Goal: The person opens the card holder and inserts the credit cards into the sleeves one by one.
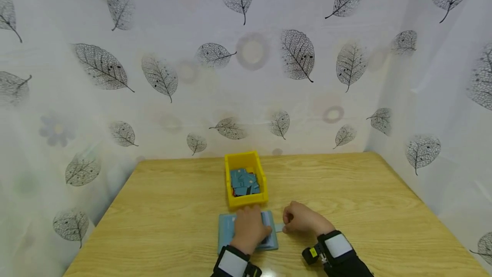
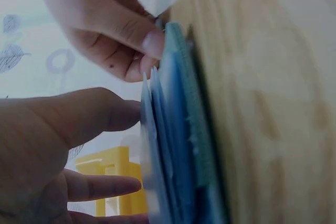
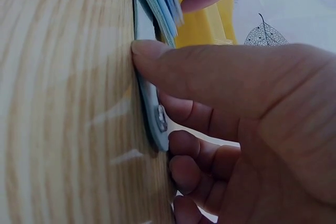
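A light-blue card holder (image 1: 226,230) with clear inner sleeves lies opened flat on the table in the head view. My left hand (image 1: 249,228) rests on top of it. In the left wrist view that hand's thumb touches the edge of the raised sleeves (image 2: 152,129), and the other fingers are stretched out over them. From the holder's right side sticks out a light-blue strap (image 1: 279,227) with a metal snap (image 3: 161,118). My right hand (image 1: 303,219) pinches this strap between thumb and forefinger, the other fingers curled beside it, low over the wood.
Just behind the holder stands a yellow bin (image 1: 247,201) with several blue cards (image 1: 242,180) piled inside. The wooden table (image 1: 173,213) extends to both sides. A white curtain with leaf prints (image 1: 253,93) hangs along the table's back and sides.
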A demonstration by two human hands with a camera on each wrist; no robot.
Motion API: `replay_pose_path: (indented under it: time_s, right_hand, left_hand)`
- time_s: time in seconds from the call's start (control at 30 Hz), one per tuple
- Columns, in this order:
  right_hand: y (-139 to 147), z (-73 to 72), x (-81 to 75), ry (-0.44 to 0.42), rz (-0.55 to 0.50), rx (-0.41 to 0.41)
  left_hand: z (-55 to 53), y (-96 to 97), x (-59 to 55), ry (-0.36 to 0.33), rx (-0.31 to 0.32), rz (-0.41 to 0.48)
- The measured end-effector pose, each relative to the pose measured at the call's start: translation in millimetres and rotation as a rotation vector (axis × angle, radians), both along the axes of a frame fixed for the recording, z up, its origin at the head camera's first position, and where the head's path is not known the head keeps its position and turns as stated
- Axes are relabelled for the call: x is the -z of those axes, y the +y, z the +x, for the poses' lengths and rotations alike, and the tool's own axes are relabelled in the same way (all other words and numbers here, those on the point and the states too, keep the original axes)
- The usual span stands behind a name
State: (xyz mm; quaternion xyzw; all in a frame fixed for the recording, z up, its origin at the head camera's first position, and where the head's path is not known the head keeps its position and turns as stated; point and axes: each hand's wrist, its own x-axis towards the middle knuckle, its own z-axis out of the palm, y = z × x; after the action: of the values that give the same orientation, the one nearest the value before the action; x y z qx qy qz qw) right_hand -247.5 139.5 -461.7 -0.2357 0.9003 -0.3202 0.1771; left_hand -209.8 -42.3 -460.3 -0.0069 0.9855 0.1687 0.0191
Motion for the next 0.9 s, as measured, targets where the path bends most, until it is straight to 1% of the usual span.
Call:
replay_pose_path:
  time_s: [0.1, 0.27, 0.37, 0.47, 0.53, 0.7, 0.77, 0.8, 0.9]
  right_hand:
    - [0.3, 0.1, 1.4, 0.004, -0.005, -0.014]
    - [0.9, -0.9, 2.7, 0.016, -0.009, -0.043]
    - [1.1, -1.7, 3.2, 0.011, -0.005, -0.034]
    - [0.8, -2.0, 4.2, 0.002, -0.007, -0.020]
    - [0.5, -1.9, 4.7, -0.004, -0.009, -0.015]
    - [-0.2, -1.1, 6.3, 0.007, 0.006, -0.006]
    - [-0.2, -0.7, 6.6, 0.011, 0.019, 0.005]
    - [-0.1, -0.5, 6.5, 0.012, 0.022, 0.010]
    - [0.9, 0.0, 6.2, 0.012, 0.027, 0.021]
  left_hand:
    - [-1.8, -7.0, -1.3, -0.017, -0.004, 0.100]
    - [-2.7, -22.4, -5.1, -0.050, 0.040, 0.265]
    - [-2.9, -32.0, -8.9, -0.104, 0.056, 0.385]
    - [-2.2, -41.6, -11.0, -0.135, 0.062, 0.456]
    - [-0.9, -47.4, -13.6, -0.151, 0.037, 0.463]
    - [4.1, -62.9, -23.2, -0.164, -0.008, 0.407]
    - [6.6, -71.4, -26.8, -0.149, 0.013, 0.400]
    - [8.0, -75.8, -28.1, -0.129, 0.025, 0.388]
    - [12.0, -87.1, -29.7, -0.074, 0.020, 0.338]
